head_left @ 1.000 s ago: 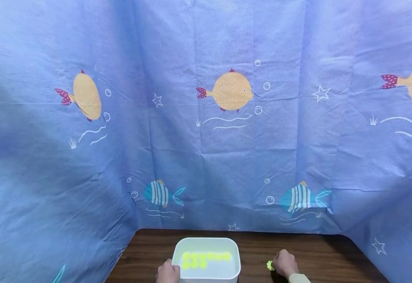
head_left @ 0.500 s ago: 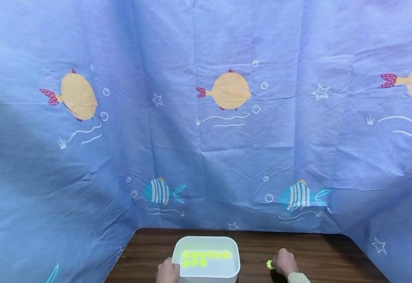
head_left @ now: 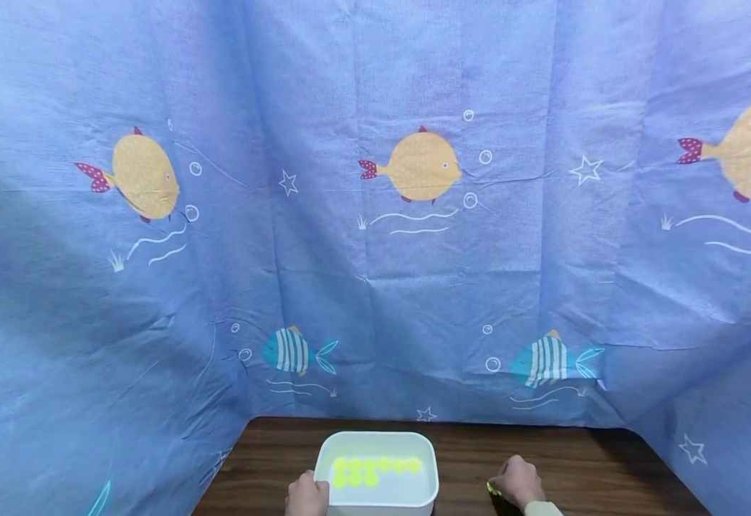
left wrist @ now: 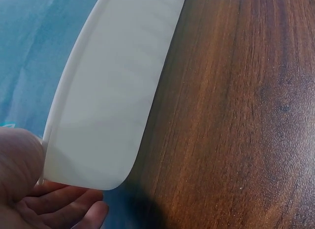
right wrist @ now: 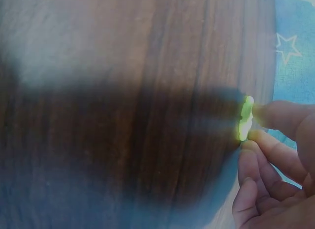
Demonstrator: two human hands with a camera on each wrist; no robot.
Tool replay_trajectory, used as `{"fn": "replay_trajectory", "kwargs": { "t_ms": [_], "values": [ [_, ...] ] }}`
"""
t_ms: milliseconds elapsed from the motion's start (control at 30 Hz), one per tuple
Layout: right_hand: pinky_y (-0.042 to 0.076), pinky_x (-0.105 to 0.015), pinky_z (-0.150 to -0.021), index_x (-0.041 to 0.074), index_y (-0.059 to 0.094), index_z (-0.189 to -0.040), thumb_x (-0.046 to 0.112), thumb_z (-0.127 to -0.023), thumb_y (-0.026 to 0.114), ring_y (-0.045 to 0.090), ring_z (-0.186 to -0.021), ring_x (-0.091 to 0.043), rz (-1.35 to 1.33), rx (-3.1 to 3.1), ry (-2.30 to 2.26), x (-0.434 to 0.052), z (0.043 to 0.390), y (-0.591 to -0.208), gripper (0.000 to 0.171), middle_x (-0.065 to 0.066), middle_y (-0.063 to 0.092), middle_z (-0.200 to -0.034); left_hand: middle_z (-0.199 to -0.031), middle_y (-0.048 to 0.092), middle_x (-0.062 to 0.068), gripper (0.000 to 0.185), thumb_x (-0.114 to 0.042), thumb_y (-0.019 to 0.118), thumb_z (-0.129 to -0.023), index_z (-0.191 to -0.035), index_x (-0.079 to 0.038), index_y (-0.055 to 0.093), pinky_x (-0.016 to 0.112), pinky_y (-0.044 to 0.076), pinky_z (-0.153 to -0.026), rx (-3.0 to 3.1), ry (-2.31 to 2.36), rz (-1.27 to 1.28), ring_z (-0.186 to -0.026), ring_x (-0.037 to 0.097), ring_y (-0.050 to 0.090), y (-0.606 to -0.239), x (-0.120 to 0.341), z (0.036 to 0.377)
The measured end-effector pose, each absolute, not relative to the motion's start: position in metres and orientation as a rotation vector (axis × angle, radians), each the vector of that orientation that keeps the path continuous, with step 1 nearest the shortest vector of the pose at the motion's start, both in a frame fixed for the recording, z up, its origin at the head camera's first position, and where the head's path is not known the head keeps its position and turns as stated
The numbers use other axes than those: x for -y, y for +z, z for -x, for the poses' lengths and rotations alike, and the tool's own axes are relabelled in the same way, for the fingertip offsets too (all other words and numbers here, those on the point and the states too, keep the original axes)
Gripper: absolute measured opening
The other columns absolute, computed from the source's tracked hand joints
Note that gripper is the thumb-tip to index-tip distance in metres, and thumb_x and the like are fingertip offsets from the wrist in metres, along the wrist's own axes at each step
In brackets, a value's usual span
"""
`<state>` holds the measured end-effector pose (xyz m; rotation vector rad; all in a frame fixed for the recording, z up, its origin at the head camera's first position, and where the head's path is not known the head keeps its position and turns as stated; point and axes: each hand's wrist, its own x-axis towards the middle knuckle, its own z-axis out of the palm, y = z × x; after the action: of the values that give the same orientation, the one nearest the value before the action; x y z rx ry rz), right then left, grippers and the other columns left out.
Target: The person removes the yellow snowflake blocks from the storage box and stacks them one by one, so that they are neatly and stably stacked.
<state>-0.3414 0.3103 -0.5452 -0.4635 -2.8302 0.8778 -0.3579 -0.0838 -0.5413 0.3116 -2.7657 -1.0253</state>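
Observation:
A white plastic bin [head_left: 408, 494] stands on the dark wooden table. Its left rim is gripped by my left hand [head_left: 307, 494]; in the left wrist view the thumb lies on the rim and the fingers curl beneath the bin's wall [left wrist: 106, 106]. Inside the bin, several bright yellow discs [head_left: 383, 464] lie in two rows. To the right of the bin, my right hand [head_left: 519, 481] pinches a small yellow-green disc with a scalloped edge [right wrist: 246, 118] between thumb and finger. The disc appears edge-on in the right wrist view, close over the table.
A brown wood-grain table [head_left: 459, 444] carries the bin. Blue cloth [head_left: 401, 301] printed with fish, stars and bubbles hangs round its back and sides. The table's back edge runs close behind the bin.
The disc at my right fingers has turned from showing its round face to a narrower, tilted outline. My left hand and the bin stay in place.

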Motion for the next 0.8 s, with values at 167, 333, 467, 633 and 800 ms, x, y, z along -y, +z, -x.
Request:
{"fn": "replay_trajectory", "kwargs": {
  "t_ms": [167,333,467,633,800],
  "values": [
    [0.041,-0.035,-0.054,0.013,0.058,-0.059,0.019,-0.067,0.075,0.051,-0.060,-0.019,0.450,2.836,0.853,-0.3093,0.3407,-0.5468,0.020,0.000,0.056,-0.061,-0.077,0.063,0.020,0.020,-0.010,0.052,-0.078,-0.087,0.005,0.061,0.047,0.046,-0.063,2.769,-1.032,-0.327,-0.068,0.033,0.061,-0.5412,0.0841,0.3581],
    [0.044,-0.039,-0.057,0.014,0.059,-0.060,0.020,-0.065,0.075,0.055,-0.063,-0.021,0.443,2.817,0.820,-0.3094,0.3412,-0.5484,0.018,-0.002,0.059,-0.065,-0.076,0.063,0.019,0.019,-0.010,0.051,-0.079,-0.087,0.004,0.061,0.047,0.046,-0.064,2.777,-1.041,-0.332,-0.068,0.033,0.061,-0.5400,0.0839,0.3574],
    [0.044,-0.039,-0.057,0.014,0.059,-0.061,0.019,-0.065,0.075,0.055,-0.064,-0.022,0.469,2.822,0.830,-0.3091,0.3404,-0.5490,0.018,-0.003,0.059,-0.066,-0.075,0.063,0.018,0.018,-0.011,0.051,-0.079,-0.085,0.004,0.061,0.047,0.047,-0.064,2.778,-1.049,-0.328,-0.067,0.031,0.060,-0.5407,0.0844,0.3571],
    [0.043,-0.039,-0.057,0.013,0.058,-0.062,0.019,-0.065,0.074,0.054,-0.063,-0.022,0.482,2.816,0.841,-0.3078,0.3386,-0.5502,0.018,-0.003,0.058,-0.066,-0.075,0.062,0.016,0.017,-0.010,0.051,-0.081,-0.087,0.004,0.060,0.046,0.047,-0.063,2.810,-1.076,-0.351,-0.067,0.027,0.059,-0.5421,0.0847,0.3562],
    [0.043,-0.039,-0.057,0.014,0.058,-0.059,0.020,-0.066,0.074,0.054,-0.062,-0.021,0.446,2.803,0.808,-0.3077,0.3387,-0.5503,0.018,-0.002,0.058,-0.064,-0.075,0.062,0.015,0.019,-0.010,0.050,-0.082,-0.088,0.004,0.060,0.045,0.047,-0.065,2.825,-1.080,-0.375,-0.067,0.027,0.059,-0.5408,0.0842,0.3562]
  ]
}}
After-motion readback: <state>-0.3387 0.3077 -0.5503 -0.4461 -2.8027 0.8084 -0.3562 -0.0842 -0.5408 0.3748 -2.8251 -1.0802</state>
